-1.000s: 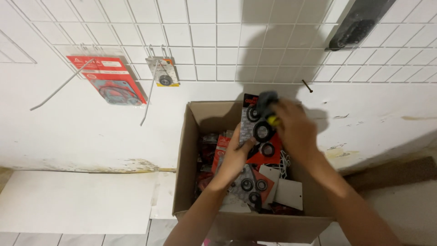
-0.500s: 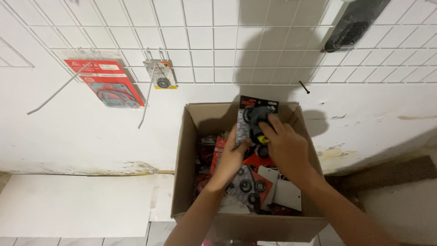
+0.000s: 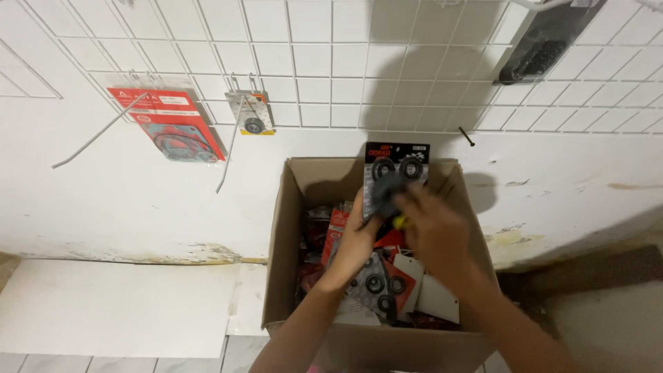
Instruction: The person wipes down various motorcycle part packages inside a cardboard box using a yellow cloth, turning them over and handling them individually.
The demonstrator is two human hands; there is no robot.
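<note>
Both hands are up over the cardboard box (image 3: 276,276): the left hand (image 3: 356,238) and right hand (image 3: 435,231) both grasp a black blister card (image 3: 397,173) of round seals, held upright just above the box's far edge. A firm pinch on the card edges would keep it flat, by the look of it. Inside the box lie more red and white packs (image 3: 387,283). Above the box runs a wire grid (image 3: 331,62); up and left hang a red gasket pack (image 3: 169,124) and a small bearing card (image 3: 252,114).

Both hands (image 3: 400,228) (over box (image 3: 276,255)) gripping card (image 3: 396,160)
</note>
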